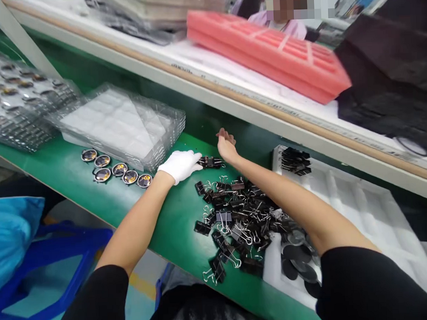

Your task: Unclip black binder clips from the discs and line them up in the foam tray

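My left hand (181,166), in a white glove, reaches over the green tabletop with its fingers closed on black binder clips (212,162). Exactly how many clips it grips is hard to tell. My right hand (227,145) is bare and raised just beyond them, fingers apart and slightly bent, with nothing visible in it. Between my forearms spreads a loose heap of black binder clips (236,210) with silver wire handles. Left of my gloved hand lie several round dark pieces (120,170) with gold patterns and metal rims.
Clear plastic trays (121,119) are stacked behind the round pieces; more filled trays (18,101) stand at far left. A white compartment tray (369,210) on the right holds dark discs (297,259) and black clips (295,161). A red foam tray (265,51) rests on the shelf, before another person.
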A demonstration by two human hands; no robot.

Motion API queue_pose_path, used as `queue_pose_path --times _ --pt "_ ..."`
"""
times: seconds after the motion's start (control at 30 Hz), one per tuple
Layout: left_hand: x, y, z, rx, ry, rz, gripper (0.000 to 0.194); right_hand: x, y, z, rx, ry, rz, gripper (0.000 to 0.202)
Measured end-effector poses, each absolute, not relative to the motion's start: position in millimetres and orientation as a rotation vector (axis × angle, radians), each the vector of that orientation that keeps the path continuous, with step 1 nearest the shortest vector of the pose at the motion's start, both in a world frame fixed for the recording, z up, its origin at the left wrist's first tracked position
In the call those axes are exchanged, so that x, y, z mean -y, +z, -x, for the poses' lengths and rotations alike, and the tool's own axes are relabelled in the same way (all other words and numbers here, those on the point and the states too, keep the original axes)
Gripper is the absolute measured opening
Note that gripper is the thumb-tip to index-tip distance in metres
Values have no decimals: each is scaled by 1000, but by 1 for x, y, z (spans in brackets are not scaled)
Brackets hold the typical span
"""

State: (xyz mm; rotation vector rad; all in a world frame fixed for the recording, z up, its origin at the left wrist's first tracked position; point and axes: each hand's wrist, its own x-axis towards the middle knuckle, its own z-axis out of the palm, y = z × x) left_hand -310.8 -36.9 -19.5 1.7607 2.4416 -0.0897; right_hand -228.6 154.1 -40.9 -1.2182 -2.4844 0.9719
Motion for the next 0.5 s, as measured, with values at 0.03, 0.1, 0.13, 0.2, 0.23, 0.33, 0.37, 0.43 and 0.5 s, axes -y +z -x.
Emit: queue_pose_path --times 0.03,0.1,0.13,0.2,0.23,0.33,0.37,0.43,0.5 --pt "36 -20 311 -2454 -95 -1776 49 -159 -35 225 2451 1103 1162 74" --pt "35 -20 312 -2468 -36 -1747 52 -169 -26 214 2459 1405 967 77" --pt "33 -21 312 -2469 14 -1721 54 -173 -22 206 2510 1528 849 71" --pt "31 -22 314 -2453 155 -1655 52 -178 -20 190 2657 1621 615 50" --pt "30 -23 315 -2441 248 -1614 50 -179 -20 182 2714 1598 525 46" --pt "28 -24 318 -2422 473 -1508 45 -179 -24 169 2776 1435 408 56" --pt "28 -24 319 -2429 512 -1492 45 -178 -25 166 2780 1382 392 49" --pt "29 -23 319 -2435 537 -1504 50 -177 -24 163 2773 1304 344 31" --pt "30 -21 317 -2388 655 -1483 59 -176 -21 158 2728 1314 302 22"
